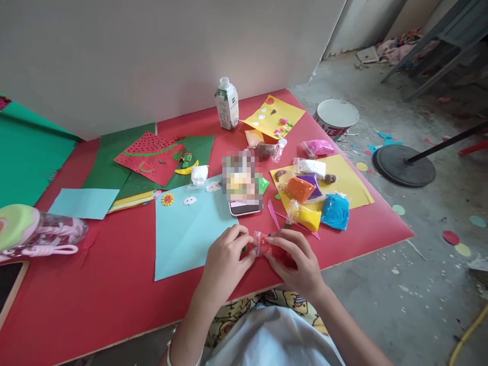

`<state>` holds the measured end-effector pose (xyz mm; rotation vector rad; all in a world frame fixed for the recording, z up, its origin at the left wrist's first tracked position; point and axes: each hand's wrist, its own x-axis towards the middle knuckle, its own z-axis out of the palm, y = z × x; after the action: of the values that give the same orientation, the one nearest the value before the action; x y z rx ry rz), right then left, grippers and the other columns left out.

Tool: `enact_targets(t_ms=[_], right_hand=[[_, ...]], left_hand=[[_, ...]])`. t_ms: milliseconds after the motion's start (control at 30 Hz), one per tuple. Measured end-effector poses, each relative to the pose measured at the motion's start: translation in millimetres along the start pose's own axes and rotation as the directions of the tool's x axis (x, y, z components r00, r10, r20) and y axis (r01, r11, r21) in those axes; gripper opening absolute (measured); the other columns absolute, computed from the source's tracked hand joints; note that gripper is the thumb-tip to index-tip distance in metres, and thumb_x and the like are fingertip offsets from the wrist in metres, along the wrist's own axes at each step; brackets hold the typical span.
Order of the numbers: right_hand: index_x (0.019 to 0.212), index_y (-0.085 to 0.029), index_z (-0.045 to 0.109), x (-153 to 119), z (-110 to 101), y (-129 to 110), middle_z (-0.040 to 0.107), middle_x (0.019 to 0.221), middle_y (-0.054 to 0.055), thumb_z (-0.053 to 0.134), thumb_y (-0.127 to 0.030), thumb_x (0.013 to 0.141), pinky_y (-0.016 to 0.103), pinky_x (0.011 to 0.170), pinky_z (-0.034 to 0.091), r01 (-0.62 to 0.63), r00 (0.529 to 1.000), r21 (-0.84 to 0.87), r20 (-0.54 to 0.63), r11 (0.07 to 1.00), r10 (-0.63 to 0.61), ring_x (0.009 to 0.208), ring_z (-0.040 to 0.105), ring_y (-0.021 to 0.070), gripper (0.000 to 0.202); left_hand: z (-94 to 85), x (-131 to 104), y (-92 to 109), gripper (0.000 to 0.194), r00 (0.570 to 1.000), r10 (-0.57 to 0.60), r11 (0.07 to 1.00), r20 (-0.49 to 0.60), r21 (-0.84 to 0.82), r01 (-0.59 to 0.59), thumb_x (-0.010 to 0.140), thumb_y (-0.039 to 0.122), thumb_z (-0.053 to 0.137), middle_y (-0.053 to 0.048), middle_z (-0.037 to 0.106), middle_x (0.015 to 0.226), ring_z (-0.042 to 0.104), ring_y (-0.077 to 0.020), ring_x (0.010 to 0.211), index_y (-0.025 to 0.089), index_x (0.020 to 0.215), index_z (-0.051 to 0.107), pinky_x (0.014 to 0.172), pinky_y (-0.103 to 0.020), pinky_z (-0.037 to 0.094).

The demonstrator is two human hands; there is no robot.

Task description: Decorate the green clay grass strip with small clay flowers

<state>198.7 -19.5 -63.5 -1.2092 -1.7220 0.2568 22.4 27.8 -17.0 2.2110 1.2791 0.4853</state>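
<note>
Between my hands, near the front edge of the red table, is a small clear bag of red modelling clay (263,245). My left hand (229,259) pinches the bag's left end, and a bit of green shows by its fingers. On the other side, my right hand (299,262) has its fingertips closed on the bag. A light blue sheet (183,229) with a clay sun (168,199) and clay clouds lies left of my hands. Pink plastic clay tools (273,214) rest just beyond, next to bags of yellow clay (309,217), blue clay (335,212) and orange clay (300,189).
A phone (246,208), partly blurred, lies mid-table. Behind it stand a drink carton (227,104) and a yellow sheet (272,114) with clay pieces. At left are a watermelon-patterned card (148,157) and a clear bottle (61,231). A white bucket (336,114) stands beyond the table's right edge.
</note>
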Motion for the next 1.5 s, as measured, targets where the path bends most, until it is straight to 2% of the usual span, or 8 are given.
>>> enact_targets(t_ms=[267, 400, 567, 667, 800, 1067, 1267, 1500], right_hand=[[0.116, -0.023, 0.06, -1, 2, -1, 0.062, 0.099, 0.007, 0.059, -0.006, 0.086, 0.027, 0.077, 0.06, 0.034, 0.999, -0.002, 0.02, 0.999, -0.034, 0.088, 0.066, 0.0159, 0.034], [0.11, -0.022, 0.062, 2, 2, -2, 0.061, 0.098, 0.007, 0.061, -0.007, 0.086, 0.026, 0.076, 0.06, 0.021, 1.0, 0.003, 0.007, 1.0, -0.021, 0.087, 0.067, 0.0156, 0.028], [0.107, -0.023, 0.062, 4, 3, -4, 0.061, 0.097, 0.006, 0.06, -0.005, 0.085, 0.026, 0.074, 0.06, 0.015, 1.0, -0.006, -0.002, 1.0, -0.015, 0.084, 0.067, 0.0152, 0.027], [0.106, -0.023, 0.062, 5, 3, -5, 0.061, 0.096, 0.006, 0.06, -0.005, 0.085, 0.027, 0.074, 0.06, 0.013, 1.0, -0.017, 0.0, 1.0, -0.013, 0.085, 0.067, 0.0156, 0.027], [0.105, -0.022, 0.063, 5, 3, -5, 0.062, 0.096, 0.007, 0.061, -0.005, 0.085, 0.026, 0.075, 0.06, 0.008, 1.0, -0.029, 0.009, 1.0, -0.008, 0.086, 0.067, 0.016, 0.026], [0.105, -0.023, 0.064, 6, 2, -6, 0.063, 0.095, 0.006, 0.06, -0.007, 0.085, 0.027, 0.074, 0.06, 0.02, 1.0, -0.015, 0.018, 1.0, -0.02, 0.084, 0.068, 0.0164, 0.026], [0.104, -0.022, 0.064, 5, 1, -6, 0.062, 0.096, 0.007, 0.059, -0.007, 0.086, 0.027, 0.073, 0.06, 0.051, 0.998, 0.005, 0.029, 0.999, -0.051, 0.085, 0.067, 0.0159, 0.024], [0.103, -0.02, 0.065, 2, 1, -5, 0.063, 0.097, 0.008, 0.061, -0.005, 0.086, 0.027, 0.076, 0.061, 0.082, 0.996, -0.002, 0.018, 0.997, -0.082, 0.087, 0.067, 0.0158, 0.023]], left_hand=[[-1.2, -3, -3, 0.018, 0.999, 0.05, 0.996, -0.004, 0.079, -0.049, 0.081, 0.004, 0.061, 0.002, 0.064, 0.086, 0.063, -0.0142, 0.076, 0.021, 0.079, 0.063, 0.064, -0.026, 0.049], [-3.0, -5, -6, 0.012, 0.996, 0.03, 0.998, -0.087, -0.056, -0.035, 0.088, 0.01, 0.058, 0.001, 0.065, 0.086, 0.065, -0.0136, 0.079, 0.021, 0.085, 0.062, 0.069, -0.024, 0.05], [-7.0, -11, -15, 0.009, 0.953, -0.145, 0.956, -0.266, -0.287, 0.066, 0.091, 0.017, 0.057, 0.001, 0.069, 0.085, 0.066, -0.0124, 0.079, 0.023, 0.091, 0.065, 0.072, -0.022, 0.053], [-7.1, -16, -19, 0.012, 0.931, -0.196, 0.928, -0.308, -0.364, 0.075, 0.089, 0.019, 0.06, 0.0, 0.071, 0.089, 0.068, -0.0126, 0.081, 0.024, 0.095, 0.069, 0.074, -0.021, 0.055], [-4.3, -19, -20, 0.018, 0.926, -0.185, 0.923, -0.329, -0.38, 0.05, 0.088, 0.014, 0.058, -0.001, 0.072, 0.091, 0.068, -0.0127, 0.085, 0.024, 0.095, 0.07, 0.077, -0.022, 0.055], [-4.0, -15, -17, 0.01, 0.937, -0.137, 0.935, -0.321, -0.354, 0.015, 0.087, 0.015, 0.063, -0.001, 0.071, 0.083, 0.067, -0.0144, 0.079, 0.022, 0.085, 0.069, 0.072, -0.025, 0.055], [-0.7, -11, -12, 0.014, 0.971, 0.021, 0.969, -0.237, -0.235, -0.078, 0.086, 0.013, 0.064, -0.002, 0.071, 0.082, 0.065, -0.0159, 0.081, 0.023, 0.089, 0.073, 0.072, -0.027, 0.055], [-1.3, -12, -11, 0.021, 0.993, 0.025, 0.983, -0.113, -0.177, -0.045, 0.082, 0.005, 0.065, -0.001, 0.072, 0.084, 0.065, -0.0163, 0.081, 0.023, 0.088, 0.075, 0.07, -0.028, 0.056]])
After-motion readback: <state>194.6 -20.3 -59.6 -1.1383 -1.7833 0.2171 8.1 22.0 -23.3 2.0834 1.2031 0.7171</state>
